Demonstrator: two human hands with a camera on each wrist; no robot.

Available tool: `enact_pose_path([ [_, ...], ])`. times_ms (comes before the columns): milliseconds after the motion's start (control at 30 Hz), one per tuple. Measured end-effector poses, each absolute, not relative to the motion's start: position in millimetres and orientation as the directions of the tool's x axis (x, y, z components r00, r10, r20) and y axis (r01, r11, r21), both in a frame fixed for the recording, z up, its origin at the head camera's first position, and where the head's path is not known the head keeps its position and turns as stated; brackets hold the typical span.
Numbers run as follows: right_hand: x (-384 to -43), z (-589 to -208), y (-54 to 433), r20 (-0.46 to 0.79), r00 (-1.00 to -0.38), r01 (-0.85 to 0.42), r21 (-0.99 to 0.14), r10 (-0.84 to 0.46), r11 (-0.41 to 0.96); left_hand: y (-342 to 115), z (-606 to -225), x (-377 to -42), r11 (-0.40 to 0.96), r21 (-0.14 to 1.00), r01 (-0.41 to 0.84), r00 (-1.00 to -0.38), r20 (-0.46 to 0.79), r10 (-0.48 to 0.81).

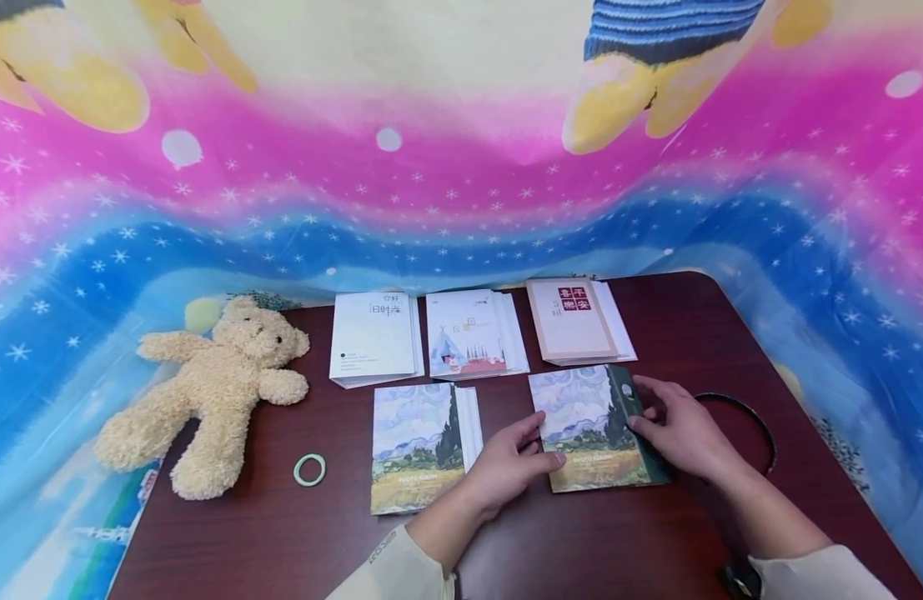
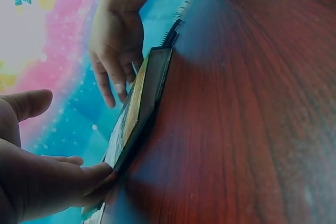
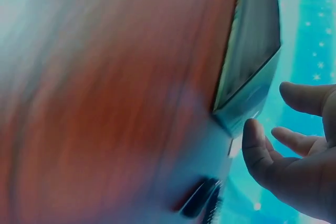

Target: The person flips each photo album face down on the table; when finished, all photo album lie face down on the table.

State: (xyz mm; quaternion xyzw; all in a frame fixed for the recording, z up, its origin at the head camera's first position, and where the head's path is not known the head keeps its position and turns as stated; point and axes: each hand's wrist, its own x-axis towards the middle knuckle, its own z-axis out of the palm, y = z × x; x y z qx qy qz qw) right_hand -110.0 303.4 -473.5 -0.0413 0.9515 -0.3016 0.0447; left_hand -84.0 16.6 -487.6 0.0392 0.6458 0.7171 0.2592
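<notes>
A photo album (image 1: 592, 429) with a painted landscape cover and a dark green spine lies on the table between both hands. At its left edge is the left hand (image 1: 509, 462), fingers fairly straight and thumb over the lower cover; in the left wrist view, the fingertips of this hand (image 2: 58, 177) meet the album's edge. Beside the green spine is the right hand (image 1: 682, 425). Its thumb and fingers are spread and loosely bent in the right wrist view, where the hand (image 3: 299, 150) shows no grip on the album (image 3: 252, 87).
A similar album (image 1: 416, 450) lies to the left. Behind stand three pale booklets: one white (image 1: 374, 333), one with a tent picture (image 1: 464, 337), one beige (image 1: 569, 321). A teddy bear (image 1: 221, 383), a green ring (image 1: 309, 470) and a black headband (image 1: 764, 425) lie around on the table (image 1: 296, 550).
</notes>
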Motion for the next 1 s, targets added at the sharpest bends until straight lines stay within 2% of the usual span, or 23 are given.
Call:
enact_pose_path([
  [367,-113.4,-463.2,275.1,-0.011,-0.988,-0.110,-0.648,-0.154,0.754,-1.8,-479.9,-80.1,-0.018,0.961,-0.275,-0.889,-0.247,0.386],
  [1000,-119.0,-465.4,235.9,-0.048,-0.973,-0.116,-0.740,-0.224,0.662,-38.6,-471.2,-77.2,0.071,0.982,-0.175,-0.929,-0.189,0.318],
])
